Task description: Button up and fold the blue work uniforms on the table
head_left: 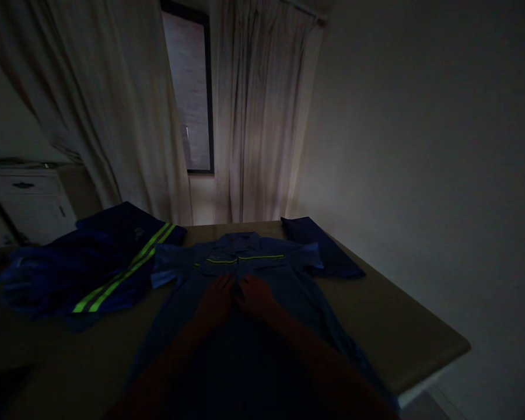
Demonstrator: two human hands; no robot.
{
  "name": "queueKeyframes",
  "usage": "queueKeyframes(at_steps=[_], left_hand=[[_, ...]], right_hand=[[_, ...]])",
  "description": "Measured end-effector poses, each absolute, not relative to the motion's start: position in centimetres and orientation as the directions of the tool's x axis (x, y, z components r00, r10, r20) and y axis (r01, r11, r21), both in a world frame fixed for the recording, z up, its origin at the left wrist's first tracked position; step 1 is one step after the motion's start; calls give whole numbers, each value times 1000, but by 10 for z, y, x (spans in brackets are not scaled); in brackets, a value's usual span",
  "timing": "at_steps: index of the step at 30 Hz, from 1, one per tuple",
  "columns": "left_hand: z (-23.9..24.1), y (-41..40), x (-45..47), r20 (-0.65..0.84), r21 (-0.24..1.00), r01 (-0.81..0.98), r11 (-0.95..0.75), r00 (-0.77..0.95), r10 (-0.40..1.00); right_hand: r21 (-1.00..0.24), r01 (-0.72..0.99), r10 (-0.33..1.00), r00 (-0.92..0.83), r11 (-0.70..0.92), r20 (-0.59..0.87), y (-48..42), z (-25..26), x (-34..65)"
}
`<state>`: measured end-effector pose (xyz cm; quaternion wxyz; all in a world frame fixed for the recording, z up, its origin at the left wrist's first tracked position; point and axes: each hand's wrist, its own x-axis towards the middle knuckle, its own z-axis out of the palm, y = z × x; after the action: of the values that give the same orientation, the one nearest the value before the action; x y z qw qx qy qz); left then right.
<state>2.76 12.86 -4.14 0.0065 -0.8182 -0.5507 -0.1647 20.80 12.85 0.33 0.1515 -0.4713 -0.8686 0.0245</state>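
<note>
A blue short-sleeved work shirt (pixel 266 263) with a collar and thin yellow-green chest piping lies face up, spread on the table. Both hands meet at its front placket, just below the chest piping. My left hand (pixel 217 296) has its fingers bent down onto the cloth beside the placket. Close by, my right hand (pixel 257 295) is curled with its fingertips at the same front edge. Each hand appears closed on the shirt's fabric, though the dim light hides the fingertips and any button between them. The lower part of the shirt fades into shadow under my forearms.
On the left of the tan table (pixel 402 326) lies a heaped dark blue garment (pixel 109 251) with bright yellow-green stripes. A folded dark blue cloth (pixel 332 251) rests beyond the right sleeve. A white cabinet (pixel 35 201), curtains (pixel 262 116) and a wall (pixel 420 146) surround the table.
</note>
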Motion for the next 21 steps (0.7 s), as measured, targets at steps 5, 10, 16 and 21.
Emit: queueKeyframes(at_steps=[5, 10, 16, 21], left_hand=[[-11, 131, 46, 170, 202, 956, -213, 180, 969], [-13, 147, 55, 246, 268, 947, -176, 110, 963], [-22, 148, 49, 296, 401, 858, -322, 211, 932], [-20, 145, 52, 363, 438, 820, -367, 212, 907]], right_hand=[[-245, 924, 943, -238, 293, 232, 130, 1, 184], [-279, 938, 958, -133, 204, 254, 145, -10, 179], [-368, 919, 965, -40, 138, 261, 149, -14, 190], [-388, 900, 955, -86, 197, 284, 147, -19, 195]])
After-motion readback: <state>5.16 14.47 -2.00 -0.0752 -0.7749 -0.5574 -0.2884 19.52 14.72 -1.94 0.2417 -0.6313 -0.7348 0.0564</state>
